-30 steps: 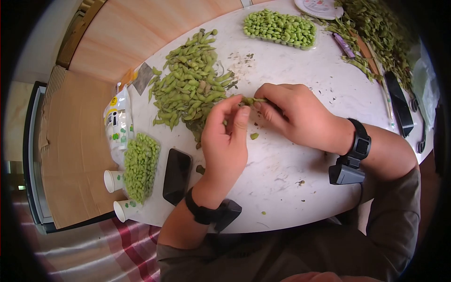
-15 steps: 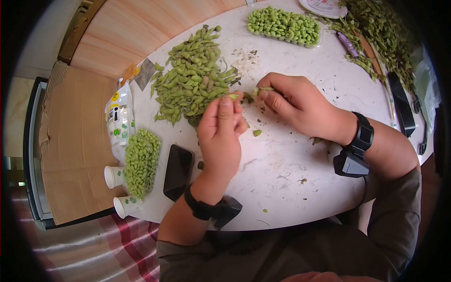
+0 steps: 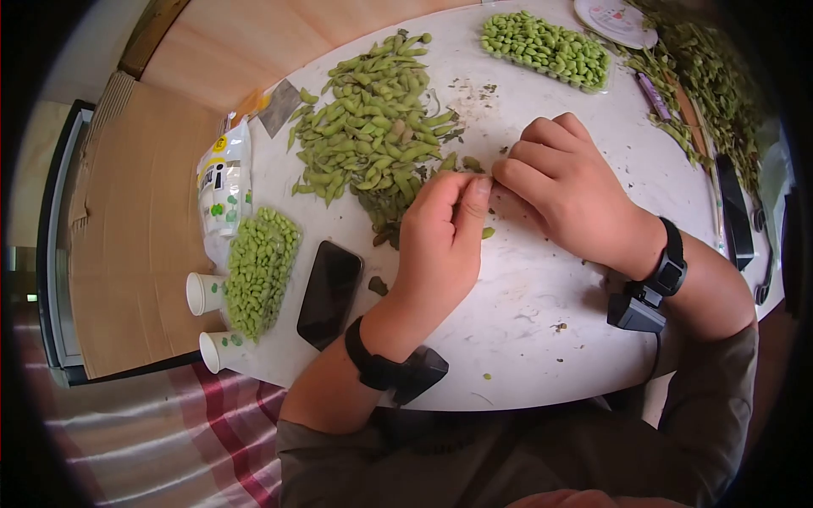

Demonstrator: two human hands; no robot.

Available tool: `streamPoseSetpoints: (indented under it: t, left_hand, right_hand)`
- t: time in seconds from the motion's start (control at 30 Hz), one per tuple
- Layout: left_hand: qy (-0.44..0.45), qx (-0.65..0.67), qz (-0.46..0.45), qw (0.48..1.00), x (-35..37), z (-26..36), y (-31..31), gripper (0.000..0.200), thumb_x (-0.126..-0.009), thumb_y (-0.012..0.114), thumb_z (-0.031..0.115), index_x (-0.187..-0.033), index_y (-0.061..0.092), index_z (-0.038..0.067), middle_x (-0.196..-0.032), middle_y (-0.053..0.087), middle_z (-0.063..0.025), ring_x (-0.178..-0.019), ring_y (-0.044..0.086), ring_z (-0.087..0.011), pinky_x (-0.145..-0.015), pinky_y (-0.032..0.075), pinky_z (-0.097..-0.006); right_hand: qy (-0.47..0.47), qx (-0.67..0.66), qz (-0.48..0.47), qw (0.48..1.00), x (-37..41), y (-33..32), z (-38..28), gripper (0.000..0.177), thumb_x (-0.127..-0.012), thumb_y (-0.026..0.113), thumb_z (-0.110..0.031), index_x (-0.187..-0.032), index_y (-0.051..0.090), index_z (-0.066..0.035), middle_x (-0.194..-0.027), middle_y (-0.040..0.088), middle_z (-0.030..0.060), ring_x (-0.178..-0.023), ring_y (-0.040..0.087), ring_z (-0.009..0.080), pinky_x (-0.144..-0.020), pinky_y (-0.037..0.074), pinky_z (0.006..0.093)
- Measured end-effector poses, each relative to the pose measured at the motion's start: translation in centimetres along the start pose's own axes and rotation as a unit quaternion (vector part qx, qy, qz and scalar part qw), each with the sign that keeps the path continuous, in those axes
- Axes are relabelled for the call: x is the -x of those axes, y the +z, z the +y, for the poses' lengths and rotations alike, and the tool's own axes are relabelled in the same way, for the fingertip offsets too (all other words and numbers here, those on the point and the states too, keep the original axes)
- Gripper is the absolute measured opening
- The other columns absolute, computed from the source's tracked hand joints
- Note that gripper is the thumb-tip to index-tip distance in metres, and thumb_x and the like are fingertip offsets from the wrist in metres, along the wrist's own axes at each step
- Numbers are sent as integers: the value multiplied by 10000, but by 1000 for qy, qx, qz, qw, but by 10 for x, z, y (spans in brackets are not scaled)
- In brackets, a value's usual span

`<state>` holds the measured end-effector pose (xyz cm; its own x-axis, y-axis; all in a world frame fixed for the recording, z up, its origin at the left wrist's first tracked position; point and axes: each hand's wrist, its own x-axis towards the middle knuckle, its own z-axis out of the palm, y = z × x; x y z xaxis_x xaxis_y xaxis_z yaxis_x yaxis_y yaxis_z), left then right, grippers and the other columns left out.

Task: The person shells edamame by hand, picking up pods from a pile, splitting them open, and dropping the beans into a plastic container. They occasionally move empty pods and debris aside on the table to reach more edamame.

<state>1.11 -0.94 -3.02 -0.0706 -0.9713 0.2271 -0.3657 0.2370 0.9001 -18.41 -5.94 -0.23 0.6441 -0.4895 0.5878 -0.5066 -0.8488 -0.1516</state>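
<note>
My left hand (image 3: 445, 233) and my right hand (image 3: 572, 182) meet at the fingertips over the white table (image 3: 525, 339). The left thumb presses against its forefinger, while the right fingers curl inward. Whatever sits between the fingertips is hidden. Beyond the left hand spreads a heap of green soybean pods (image 3: 373, 127). One loose pod piece (image 3: 488, 233) lies just below the fingers, and a few pods (image 3: 461, 162) rest right behind them.
Shelled beans fill a clear tray (image 3: 546, 52) at the back and another (image 3: 261, 273) at the left. A black phone (image 3: 330, 295), two paper cups (image 3: 206, 294), a white packet (image 3: 225, 182), a purple-wrapped item (image 3: 654, 96) and leafy stalks (image 3: 703, 76) surround the work area.
My hands have come together from a gap apart, the left moving right. The pods seen in both hands earlier are out of sight. The whole view has shifted slightly.
</note>
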Motion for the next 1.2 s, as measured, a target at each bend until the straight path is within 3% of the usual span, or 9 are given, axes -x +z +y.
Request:
streamPoseSetpoints:
  t: [0.13, 0.2, 0.33, 0.5, 0.6, 0.8, 0.87, 0.97, 1.2]
  left_hand:
    - [53, 58, 44, 996, -2, 3, 5, 187, -1051, 613, 128, -1147, 670, -22, -902, 624, -70, -754, 557, -120, -696, 484, -261]
    - [44, 65, 35, 996, -1, 4, 5, 180, -1044, 618, 105, -1166, 676, -14, -925, 624, -57, -765, 557, -106, -696, 478, -242]
    - [83, 78, 28, 993, -4, 2, 2, 172, -1044, 614, 91, -1170, 674, -10, -964, 622, -43, -773, 542, -86, -681, 456, -225]
    - [38, 145, 55, 987, -1, 6, 2, 163, -1047, 611, 103, -1148, 681, -4, -963, 610, -37, -756, 514, -76, -655, 422, -215]
    - [23, 47, -28, 998, -1, 3, -6, 251, -1093, 543, 141, -1235, 637, -43, -1034, 639, -27, -943, 556, -47, -836, 445, -193]
    - [63, 100, -4, 993, -2, 4, 2, 270, -1083, 549, 144, -1250, 622, -55, -1000, 603, -69, -872, 559, -124, -787, 464, -256]
    - [82, 93, 4, 992, -1, 8, 5, 279, -1070, 565, 153, -1248, 620, -55, -961, 594, -102, -812, 578, -179, -728, 481, -293]
    - [83, 21, -43, 995, 4, 17, 5, 390, -1108, 467, 223, -1299, 555, -106, -995, 582, -180, -889, 593, -306, -843, 489, -382]
    - [91, 46, -38, 994, 2, 12, 2, 357, -1112, 452, 223, -1211, 579, -96, -946, 590, -206, -831, 595, -318, -807, 497, -393]
  right_hand:
    - [41, -88, 7, 995, 1, 1, -3, 155, -888, 737, -116, -995, 648, -47, -902, 626, 104, -864, 582, 301, -773, 446, 397]
    - [125, -165, 24, 978, 4, 6, -5, 128, -900, 715, -130, -939, 638, -36, -800, 637, 118, -809, 600, 310, -729, 473, 415]
    - [110, -226, 7, 968, 3, 8, -4, 127, -945, 692, -118, -918, 630, -10, -763, 606, 134, -716, 574, 294, -655, 476, 398]
    - [263, -403, -122, 868, 2, -5, -2, 167, -992, 651, -137, -904, 644, 5, -733, 561, 129, -622, 483, 196, -581, 425, 334]
    - [224, -350, -118, 902, 3, -1, -5, 160, -992, 652, -141, -934, 649, 8, -760, 598, 151, -657, 549, 243, -601, 448, 356]
    - [149, -205, -48, 966, 2, 3, -6, 140, -953, 680, -135, -941, 647, 0, -785, 621, 170, -734, 597, 370, -653, 486, 444]
    - [121, -180, -42, 975, 1, -1, -9, 135, -929, 693, -124, -937, 644, 2, -781, 619, 162, -721, 592, 363, -653, 491, 448]
    - [66, -145, -44, 986, 0, 0, -10, 134, -890, 713, -99, -937, 639, 3, -779, 624, 150, -712, 590, 349, -656, 501, 448]
    - [-2, -151, -29, 988, -1, 4, -14, 126, -873, 724, -74, -921, 626, -11, -772, 621, 134, -719, 590, 320, -682, 514, 424]
